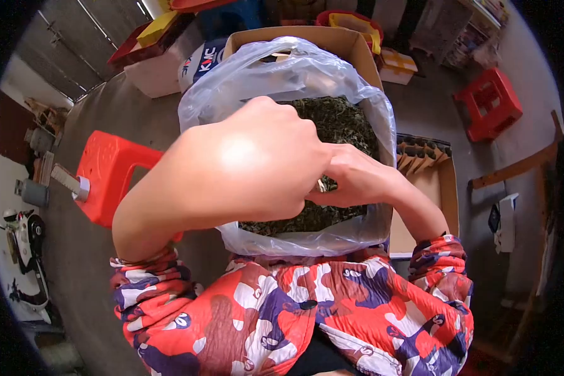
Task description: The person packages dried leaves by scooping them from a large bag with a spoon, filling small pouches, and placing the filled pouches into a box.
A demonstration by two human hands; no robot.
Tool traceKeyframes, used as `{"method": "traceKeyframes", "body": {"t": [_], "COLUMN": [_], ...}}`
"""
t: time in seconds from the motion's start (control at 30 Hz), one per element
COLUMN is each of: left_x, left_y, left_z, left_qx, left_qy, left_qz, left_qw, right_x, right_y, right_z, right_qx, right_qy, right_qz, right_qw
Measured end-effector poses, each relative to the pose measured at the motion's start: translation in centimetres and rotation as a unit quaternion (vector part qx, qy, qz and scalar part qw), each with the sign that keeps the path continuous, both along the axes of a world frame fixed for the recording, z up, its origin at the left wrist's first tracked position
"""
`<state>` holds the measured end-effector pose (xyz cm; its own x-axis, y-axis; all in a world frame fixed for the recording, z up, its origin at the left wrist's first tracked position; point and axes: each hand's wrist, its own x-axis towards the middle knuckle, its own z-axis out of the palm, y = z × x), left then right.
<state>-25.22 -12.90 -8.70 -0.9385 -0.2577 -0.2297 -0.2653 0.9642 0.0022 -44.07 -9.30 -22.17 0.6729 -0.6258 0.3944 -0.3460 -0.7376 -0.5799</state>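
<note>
A cardboard box (319, 32) lined with a clear plastic bag (382, 119) stands before me, filled with dried dark green leaves (341, 119). Over the leaves my two hands meet. My left hand (250, 160) is closed with its back toward the camera, and its fingers are mostly hidden. From the other side my right hand (360, 178) reaches in, its fingers bent into a pinch against the left hand. A small pale bit shows between them; whether it is held, and what it is, I cannot make out.
A red plastic stool (106, 169) stands at left, another red stool (489, 105) at far right. Right of the bag lies an open carton (445, 194) with cardboard dividers. Behind are a white KMC sack (200, 66) and a white box (398, 66). A scooter (28, 257) is at far left.
</note>
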Motion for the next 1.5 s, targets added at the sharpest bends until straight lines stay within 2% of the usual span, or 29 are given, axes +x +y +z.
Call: {"method": "traceKeyframes", "body": {"t": [0.23, 0.33, 0.43, 0.53, 0.57, 0.67, 0.8, 1.0, 1.07, 1.2, 1.37, 1.5], "left_x": [0.6, 0.4, 0.8, 1.9, 2.2, 2.0, 1.6, 5.3, 6.2, 4.6, 2.2, 2.0], "left_y": [0.0, -0.1, -0.3, -0.3, -0.2, 0.3, 0.4, 1.3, 1.8, 2.2, 2.0, 1.7], "left_z": [2.2, 0.7, 0.1, 1.4, 1.3, 1.3, 1.9, 3.4, 2.2, -3.6, -9.3, -10.8], "left_qx": [-0.021, -0.002, -0.011, -0.029, -0.042, -0.047, -0.037, -0.037, -0.023, -0.009, 0.002, 0.018], "left_qy": [-0.072, 0.003, -0.002, -0.024, -0.013, -0.031, -0.04, -0.031, -0.032, -0.081, -0.02, 0.024], "left_qz": [0.055, 0.05, 0.05, 0.056, 0.044, 0.05, 0.049, 0.088, 0.105, 0.133, 0.17, 0.198], "left_qw": [0.996, 0.999, 0.999, 0.998, 0.998, 0.997, 0.997, 0.995, 0.994, 0.988, 0.985, 0.98], "right_x": [-0.4, -0.1, -0.6, -0.8, -0.7, -0.8, -0.7, -1.5, -2.0, -2.4, -2.6, -3.4], "right_y": [-0.1, 0.0, -0.1, -0.2, 0.0, 0.1, 0.7, 1.4, 1.8, 2.5, 3.2, 3.6], "right_z": [-0.2, -0.1, 0.2, -0.5, -0.2, 0.5, 0.6, -0.2, 0.0, -0.5, 0.4, 0.3], "right_qx": [0.044, 0.033, 0.062, 0.07, 0.13, 0.084, 0.116, 0.054, 0.017, 0.01, -0.001, 0.028], "right_qy": [-0.003, -0.044, 0.002, -0.03, -0.037, -0.02, 0.028, -0.08, -0.106, -0.13, -0.115, -0.115], "right_qz": [-0.026, -0.008, -0.019, -0.028, -0.03, -0.009, -0.042, -0.076, -0.085, -0.103, -0.14, -0.176], "right_qw": [0.999, 0.998, 0.998, 0.997, 0.99, 0.996, 0.992, 0.992, 0.991, 0.986, 0.984, 0.977]}}
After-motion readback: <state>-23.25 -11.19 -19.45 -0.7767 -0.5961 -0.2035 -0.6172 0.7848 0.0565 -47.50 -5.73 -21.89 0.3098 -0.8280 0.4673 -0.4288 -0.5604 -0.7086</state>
